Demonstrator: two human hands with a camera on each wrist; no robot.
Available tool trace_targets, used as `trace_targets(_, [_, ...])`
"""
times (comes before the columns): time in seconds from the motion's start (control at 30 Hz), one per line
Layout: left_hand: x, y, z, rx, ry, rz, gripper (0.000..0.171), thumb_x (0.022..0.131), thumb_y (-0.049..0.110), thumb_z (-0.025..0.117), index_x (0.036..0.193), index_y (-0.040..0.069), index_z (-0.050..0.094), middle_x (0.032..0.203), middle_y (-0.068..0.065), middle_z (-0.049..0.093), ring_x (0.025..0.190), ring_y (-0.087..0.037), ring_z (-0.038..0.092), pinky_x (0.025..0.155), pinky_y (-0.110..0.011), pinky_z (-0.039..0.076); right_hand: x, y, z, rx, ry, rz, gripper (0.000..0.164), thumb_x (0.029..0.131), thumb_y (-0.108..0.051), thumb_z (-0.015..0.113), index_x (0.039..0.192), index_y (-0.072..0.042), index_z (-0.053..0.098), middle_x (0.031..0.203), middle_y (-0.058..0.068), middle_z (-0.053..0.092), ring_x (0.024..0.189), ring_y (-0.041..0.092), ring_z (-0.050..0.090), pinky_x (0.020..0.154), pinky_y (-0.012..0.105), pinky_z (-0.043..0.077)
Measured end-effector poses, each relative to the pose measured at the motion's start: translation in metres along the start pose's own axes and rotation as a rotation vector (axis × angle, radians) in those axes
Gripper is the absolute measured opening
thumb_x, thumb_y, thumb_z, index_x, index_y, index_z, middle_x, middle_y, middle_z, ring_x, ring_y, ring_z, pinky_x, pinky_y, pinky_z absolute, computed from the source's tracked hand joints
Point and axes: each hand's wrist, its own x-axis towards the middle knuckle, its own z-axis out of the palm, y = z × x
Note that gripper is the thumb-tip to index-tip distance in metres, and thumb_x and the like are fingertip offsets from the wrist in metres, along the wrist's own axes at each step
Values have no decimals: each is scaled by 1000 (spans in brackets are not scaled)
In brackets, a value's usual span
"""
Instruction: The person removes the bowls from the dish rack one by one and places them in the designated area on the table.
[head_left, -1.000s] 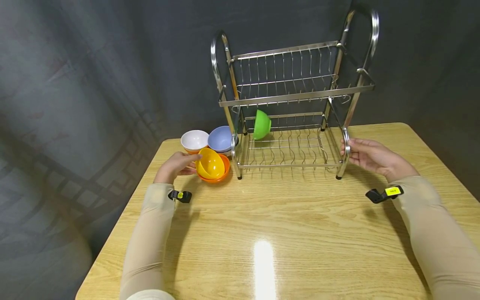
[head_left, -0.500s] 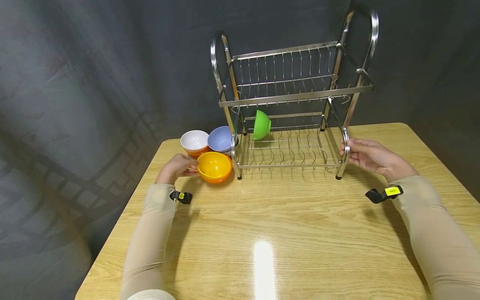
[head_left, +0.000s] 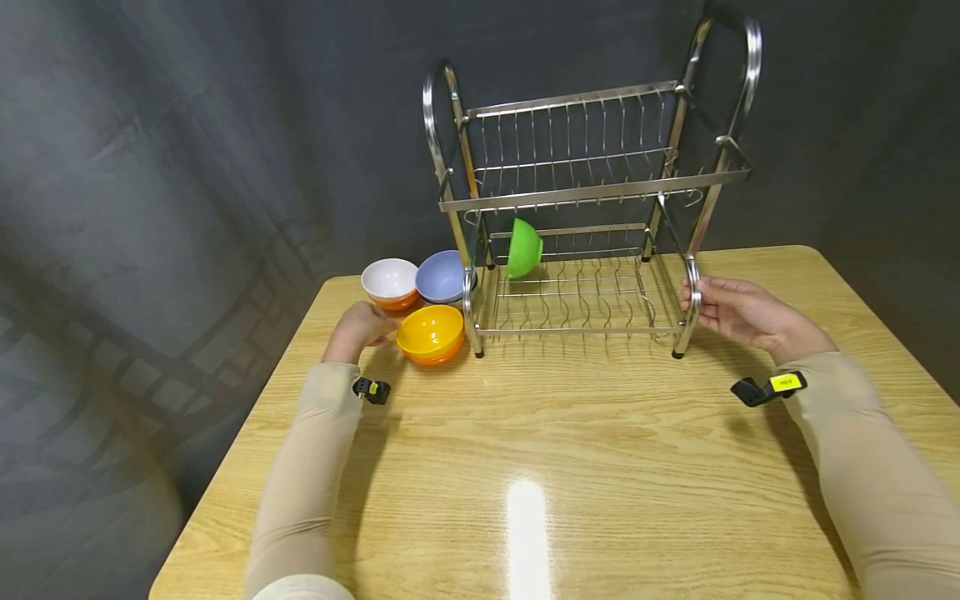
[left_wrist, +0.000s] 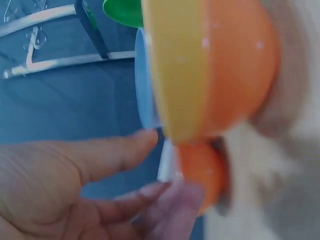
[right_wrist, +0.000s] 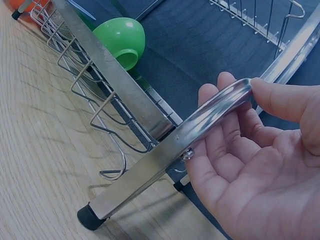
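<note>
A yellow bowl (head_left: 431, 327) sits level in an orange bowl (head_left: 432, 358), left of the dish rack's front leg. Just left of these bowls is my left hand (head_left: 362, 330), its fingers and thumb apart from them. In the left wrist view, thumb and fingers of the left hand (left_wrist: 85, 185) are spread with nothing held between them. My right hand (head_left: 738, 312) grips the front right leg of the metal dish rack (head_left: 585, 194). The right wrist view has its thumb and fingers around the curved tube. A green bowl (head_left: 524, 249) stands on its side in the lower tier.
Behind the yellow bowl, a white bowl (head_left: 389, 278) sits in an orange one, and a blue bowl (head_left: 442, 276) stands against the rack's left side. The wooden table (head_left: 600, 450) stretches in front. A dark curtain (head_left: 360, 125) hangs behind.
The yellow bowl went from tilted to level in the orange bowl. My left hand has let go of it and drawn slightly away. The right hand stays on the rack.
</note>
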Motion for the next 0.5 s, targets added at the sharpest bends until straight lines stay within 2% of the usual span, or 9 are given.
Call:
trace_targets(0.07, [-5,11,-2,91,112,24,30,88,24,66,101,-3,62,95,-17,66,80,-25,63,76,-35,53,0,0,0,4,-5,0,38,105,-4,28,116,0,64,110,10,69,103,19,67,94,27,53])
trace_targets(0.1, [-8,18,-2,103,151,45,34,88,26,65,106,-2,62,99,-18,66,84,-28,62,76,-36,52,0,0,0,6,-9,1,38,105,-4,28,116,0,64,110,10,69,103,19,67,94,27,53])
trace_targets(0.17, [-13,33,0,4,162,97,37,93,26,60,116,-4,59,109,-22,64,93,-32,60,84,-39,52,0,-1,0,8,-15,4,37,105,-4,28,116,0,64,110,10,69,103,19,67,94,27,53])
trace_targets(0.23, [-17,49,5,-177,104,156,37,99,21,52,126,-5,54,118,-24,61,103,-35,59,95,-40,52,0,-1,-1,14,-22,7,38,105,-3,28,116,0,64,110,10,69,104,19,67,94,27,53])
trace_targets(0.3, [-18,63,13,-357,-2,206,38,103,15,45,134,-8,48,127,-27,56,114,-36,57,103,-39,49,1,-1,-1,19,-28,11,38,105,-3,27,116,1,63,110,10,69,104,19,67,95,27,53])
trace_targets(0.33, [-19,68,17,-440,-62,211,39,104,12,42,136,-9,45,132,-28,53,119,-36,55,106,-39,46,1,-1,-1,22,-31,13,38,105,-3,27,117,1,63,110,11,69,104,19,67,95,27,53])
trace_targets(0.43, [-16,83,30,-581,-193,182,40,105,8,38,140,-9,41,139,-27,48,127,-34,50,110,-38,41,1,-2,-2,20,-33,14,39,105,-3,26,117,1,63,111,11,69,105,20,66,95,27,53])
trace_targets(0.5, [-13,89,38,-640,-241,139,39,104,7,39,140,-9,42,140,-27,48,126,-32,50,110,-37,42,0,-3,-1,10,-27,14,39,106,-3,26,117,1,63,111,11,68,105,20,66,95,27,53])
